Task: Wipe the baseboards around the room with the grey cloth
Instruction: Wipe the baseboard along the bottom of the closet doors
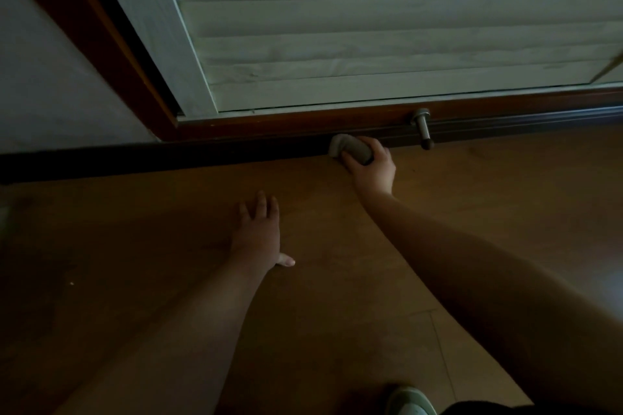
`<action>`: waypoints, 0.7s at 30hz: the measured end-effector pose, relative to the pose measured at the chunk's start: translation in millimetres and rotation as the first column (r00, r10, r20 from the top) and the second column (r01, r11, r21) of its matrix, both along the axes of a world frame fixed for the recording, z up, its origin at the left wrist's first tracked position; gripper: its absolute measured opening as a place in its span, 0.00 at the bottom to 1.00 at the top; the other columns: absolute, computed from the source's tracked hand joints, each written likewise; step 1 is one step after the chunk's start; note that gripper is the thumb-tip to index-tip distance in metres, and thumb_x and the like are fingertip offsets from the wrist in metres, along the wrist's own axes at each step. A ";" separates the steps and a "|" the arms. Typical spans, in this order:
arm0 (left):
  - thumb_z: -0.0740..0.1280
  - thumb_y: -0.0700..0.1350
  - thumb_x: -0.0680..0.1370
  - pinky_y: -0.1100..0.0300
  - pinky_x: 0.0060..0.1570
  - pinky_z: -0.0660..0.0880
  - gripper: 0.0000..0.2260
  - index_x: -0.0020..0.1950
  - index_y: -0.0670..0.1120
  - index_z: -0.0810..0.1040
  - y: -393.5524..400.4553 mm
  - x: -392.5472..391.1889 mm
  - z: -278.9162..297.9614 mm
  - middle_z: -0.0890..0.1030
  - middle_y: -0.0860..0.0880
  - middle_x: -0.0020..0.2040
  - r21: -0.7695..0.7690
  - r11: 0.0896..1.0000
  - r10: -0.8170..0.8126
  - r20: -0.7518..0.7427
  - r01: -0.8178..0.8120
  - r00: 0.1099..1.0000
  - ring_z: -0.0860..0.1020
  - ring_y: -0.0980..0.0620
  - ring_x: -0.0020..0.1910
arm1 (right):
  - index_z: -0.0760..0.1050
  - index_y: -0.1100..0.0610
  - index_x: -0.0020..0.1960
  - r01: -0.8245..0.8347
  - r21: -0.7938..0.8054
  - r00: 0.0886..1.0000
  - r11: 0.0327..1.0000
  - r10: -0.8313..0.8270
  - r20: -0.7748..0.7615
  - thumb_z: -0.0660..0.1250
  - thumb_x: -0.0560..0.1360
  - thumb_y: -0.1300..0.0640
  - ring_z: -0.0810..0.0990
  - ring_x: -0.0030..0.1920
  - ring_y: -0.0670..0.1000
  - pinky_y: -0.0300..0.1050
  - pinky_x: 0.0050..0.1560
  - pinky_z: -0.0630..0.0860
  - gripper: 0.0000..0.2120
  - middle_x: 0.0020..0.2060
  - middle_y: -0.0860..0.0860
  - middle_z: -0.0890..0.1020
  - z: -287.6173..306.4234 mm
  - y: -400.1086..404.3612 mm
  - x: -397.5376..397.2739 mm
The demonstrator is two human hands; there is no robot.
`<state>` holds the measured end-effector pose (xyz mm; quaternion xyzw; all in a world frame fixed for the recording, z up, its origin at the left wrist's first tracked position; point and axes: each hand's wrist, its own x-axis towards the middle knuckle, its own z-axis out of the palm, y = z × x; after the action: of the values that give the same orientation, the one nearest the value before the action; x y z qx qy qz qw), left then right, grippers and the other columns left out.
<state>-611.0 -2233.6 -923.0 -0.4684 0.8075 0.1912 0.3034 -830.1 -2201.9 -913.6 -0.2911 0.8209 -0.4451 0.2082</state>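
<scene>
— Baseboard (202,153), head view: where does it run?

— Along the foot of the wall, dark brown, from the left edge across to the right, meeting the wooden floor (337,313). Above it stands a pale slatted door (371,27) in a brown frame (101,37).

— And the cloth?

— Grey cloth (350,150), bunched, pressed against the baseboard's face near its lower edge. Right hand (371,168) grips it, fingers curled over the top, arm stretched forward.

— Anything close by?

— A metal door stop (423,128) juts from the baseboard just to the right of that hand. Not touching it, as far as can be seen.

— Left hand?

— Left hand (261,229) lies flat on the floor, fingers straight and slightly spread, thumb out to the right. It holds nothing and sits well short of the baseboard.

— Lower edge of the frame?

— A light shoe (409,403) on the floor, with dark clothing beside it. Lighting is dim; finer detail cannot be made out.
</scene>
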 end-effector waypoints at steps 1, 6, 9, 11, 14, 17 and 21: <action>0.76 0.63 0.68 0.36 0.75 0.58 0.60 0.80 0.49 0.33 -0.1 -0.5 0.3 0.32 0.46 0.80 0.004 1.000 0.007 -0.004 -0.007 1.000 0.40 0.34 0.79 | 0.75 0.49 0.62 0.040 -0.005 0.999 0.999 -0.040 0.005 0.73 0.74 0.53 0.75 0.54 0.49 0.49 0.58 0.76 0.17 0.55 0.49 0.75 -1.1 3.5 -6.9; 0.76 0.63 0.68 0.35 0.74 0.59 0.60 0.80 0.49 0.33 -0.7 -0.8 -3.3 0.31 0.47 0.79 0.003 1.000 0.016 -0.009 -0.016 1.000 0.37 0.35 0.79 | 0.75 0.50 0.64 0.245 -0.006 0.968 0.969 -0.245 0.056 0.71 0.75 0.54 0.75 0.56 0.51 0.47 0.59 0.74 0.18 0.58 0.51 0.74 -8.6 15.2 -30.7; 0.76 0.64 0.67 0.35 0.75 0.56 0.61 0.80 0.49 0.33 -1.1 -1.8 -4.4 0.31 0.46 0.80 -0.014 1.000 0.004 0.008 -0.004 1.000 0.37 0.35 0.78 | 0.74 0.49 0.65 0.404 -0.005 0.903 0.915 -0.398 0.160 0.70 0.76 0.54 0.74 0.58 0.50 0.42 0.58 0.71 0.18 0.56 0.48 0.72 -10.6 15.2 -39.8; 0.76 0.64 0.67 0.35 0.75 0.56 0.61 0.80 0.49 0.33 -1.0 -1.5 -5.2 0.31 0.46 0.80 -0.012 1.000 0.006 0.011 -0.006 1.000 0.37 0.34 0.78 | 0.75 0.49 0.65 0.464 -0.006 0.869 0.886 -0.454 0.195 0.70 0.76 0.53 0.75 0.57 0.50 0.43 0.59 0.72 0.17 0.54 0.47 0.71 -11.6 15.4 -45.0; 0.76 0.64 0.67 0.35 0.74 0.58 0.61 0.80 0.49 0.32 -1.7 -0.9 -6.1 0.30 0.46 0.79 -0.005 1.000 0.011 0.006 -0.011 1.000 0.36 0.35 0.78 | 0.75 0.48 0.64 0.488 -0.014 0.852 0.873 -0.473 0.225 0.70 0.76 0.51 0.75 0.56 0.48 0.44 0.58 0.73 0.17 0.56 0.47 0.74 -11.9 16.6 -44.2; 0.76 0.63 0.67 0.34 0.74 0.58 0.61 0.80 0.49 0.33 -1.9 -1.3 -4.0 0.30 0.47 0.79 0.007 1.000 0.013 0.008 -0.013 1.000 0.36 0.35 0.78 | 0.75 0.47 0.64 0.480 -0.012 0.848 0.877 -0.460 0.262 0.70 0.76 0.49 0.78 0.59 0.51 0.44 0.56 0.75 0.18 0.59 0.50 0.77 -13.7 15.5 -33.8; 0.76 0.64 0.67 0.35 0.75 0.56 0.61 0.80 0.49 0.33 -1.2 -0.8 -1.2 0.32 0.47 0.80 0.005 1.000 0.015 0.015 -0.015 1.000 0.38 0.34 0.79 | 0.73 0.47 0.65 0.255 -0.032 0.948 0.967 -0.243 0.204 0.72 0.74 0.49 0.77 0.58 0.50 0.50 0.60 0.78 0.20 0.59 0.50 0.77 -10.4 6.6 -0.6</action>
<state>-611.8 -2234.8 -924.2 -0.4750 0.8012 0.1919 0.3092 -830.7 -2195.3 -924.0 -0.1454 0.8130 -0.5181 0.2226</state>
